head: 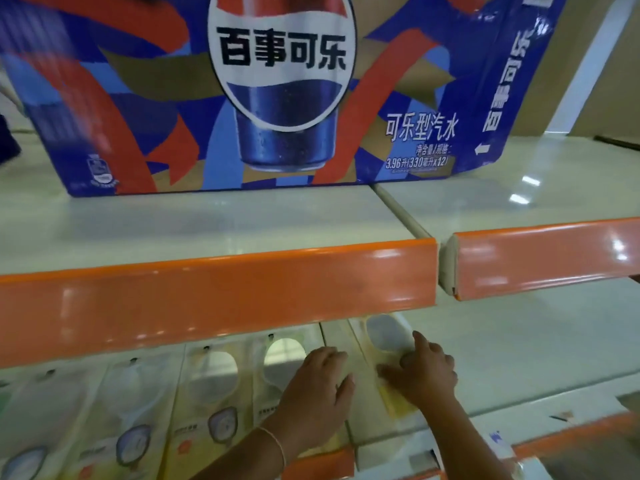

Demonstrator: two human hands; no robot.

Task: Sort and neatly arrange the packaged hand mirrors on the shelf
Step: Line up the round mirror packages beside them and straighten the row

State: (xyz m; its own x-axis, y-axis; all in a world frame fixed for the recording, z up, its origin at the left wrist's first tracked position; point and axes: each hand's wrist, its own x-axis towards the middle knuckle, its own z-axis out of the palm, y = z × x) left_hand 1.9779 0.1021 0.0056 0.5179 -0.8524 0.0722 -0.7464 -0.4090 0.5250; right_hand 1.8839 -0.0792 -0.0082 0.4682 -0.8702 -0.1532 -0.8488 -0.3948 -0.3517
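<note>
Several packaged hand mirrors lie flat in a row on the lower shelf (pixel 485 348), under the orange rail. The rightmost mirror package (pixel 384 336) is yellow and tilted a little. My right hand (pixel 424 370) presses on its lower half with fingers bent. My left hand (pixel 318 379) lies flat with straight fingers on the neighbouring package (pixel 280 355), just left of it. Further left lie more packages (pixel 211 375) with oval windows and printed cards; their upper ends are hidden by the rail.
A large blue cola carton (pixel 277 91) stands on the upper shelf (pixel 207 223), whose orange front rail (pixel 214 289) overhangs the mirrors. A second shelf section (pixel 540 254) adjoins on the right. Bare shelf surface extends right of my hands.
</note>
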